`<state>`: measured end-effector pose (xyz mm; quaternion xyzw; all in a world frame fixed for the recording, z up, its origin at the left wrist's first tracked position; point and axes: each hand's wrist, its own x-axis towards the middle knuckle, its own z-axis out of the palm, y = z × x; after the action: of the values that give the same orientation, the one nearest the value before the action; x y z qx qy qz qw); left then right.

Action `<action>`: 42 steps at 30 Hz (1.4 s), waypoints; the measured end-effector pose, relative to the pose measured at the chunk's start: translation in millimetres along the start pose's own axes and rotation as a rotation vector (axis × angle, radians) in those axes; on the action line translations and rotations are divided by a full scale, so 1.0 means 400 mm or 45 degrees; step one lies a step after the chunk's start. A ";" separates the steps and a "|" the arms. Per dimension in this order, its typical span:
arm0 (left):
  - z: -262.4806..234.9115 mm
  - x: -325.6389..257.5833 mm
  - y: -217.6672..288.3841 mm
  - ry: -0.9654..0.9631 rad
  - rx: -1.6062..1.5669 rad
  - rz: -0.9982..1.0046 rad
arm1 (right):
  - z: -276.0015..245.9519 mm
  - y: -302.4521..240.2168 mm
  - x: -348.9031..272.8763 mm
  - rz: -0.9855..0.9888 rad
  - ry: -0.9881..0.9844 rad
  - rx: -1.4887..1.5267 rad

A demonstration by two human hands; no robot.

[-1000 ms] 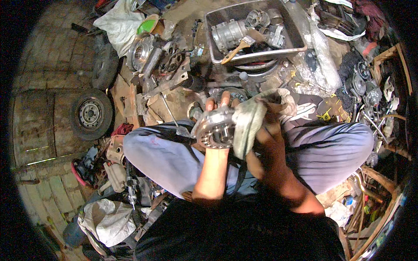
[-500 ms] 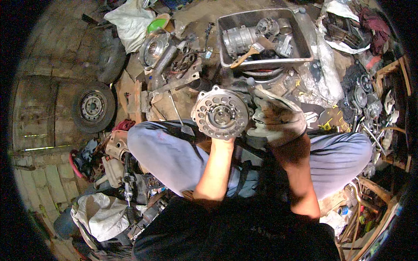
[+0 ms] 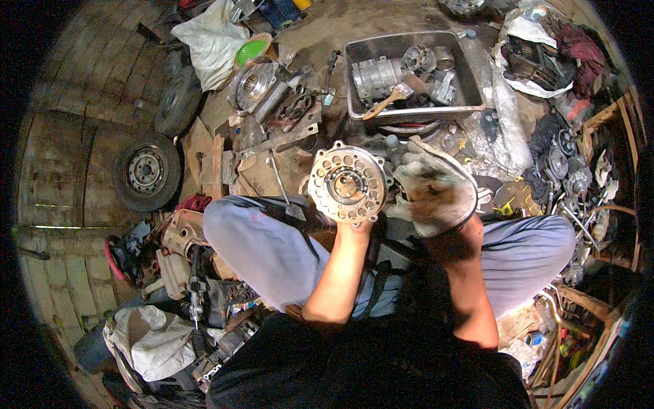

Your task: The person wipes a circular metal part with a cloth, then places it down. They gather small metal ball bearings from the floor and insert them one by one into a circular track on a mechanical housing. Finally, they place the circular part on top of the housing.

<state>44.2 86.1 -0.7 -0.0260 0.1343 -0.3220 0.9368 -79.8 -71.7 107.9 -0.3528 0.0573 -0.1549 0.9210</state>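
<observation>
My bare left hand (image 3: 353,229) is closed under a round metal disc-shaped part (image 3: 347,184) with a ring of holes, a central hub and bolt lugs on its rim. It holds the part up, face toward me, above my lap; most of the fingers are hidden behind it. Just to its right is my right hand (image 3: 436,187), in a dirty white work glove (image 3: 446,170). Its fingers curl toward the disc's right edge. Whatever they hold, if anything, is hidden.
Beyond my hands stands a grey tub (image 3: 417,112) with metal parts and a paintbrush (image 3: 390,102). Another round metal housing (image 3: 253,85) lies at the far left. Wheels (image 3: 146,170) lean by the left wall, and scrap parts (image 3: 562,163) crowd the right.
The disc has tilted slightly and catches warmer light, still in my left hand. My gloved right hand has turned, showing more of its back. The whole view has shifted a little.
</observation>
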 end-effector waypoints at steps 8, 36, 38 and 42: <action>0.012 -0.009 -0.012 -0.330 -0.079 -0.112 | -0.100 0.080 -0.058 0.132 -0.011 -0.059; 0.061 -0.021 -0.036 0.309 -0.234 -0.042 | -0.056 0.224 -0.019 -0.864 0.048 -1.950; 0.089 0.001 -0.062 0.614 0.041 0.116 | -0.050 0.218 -0.034 -0.687 0.038 -1.918; 0.063 0.014 -0.055 0.629 0.214 0.207 | -0.010 0.206 -0.065 -0.546 -0.085 -1.941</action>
<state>42.1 64.6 25.3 0.1418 0.3331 -0.2524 0.8973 -85.0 -7.9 49.8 -0.8942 0.0508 -0.2365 0.3767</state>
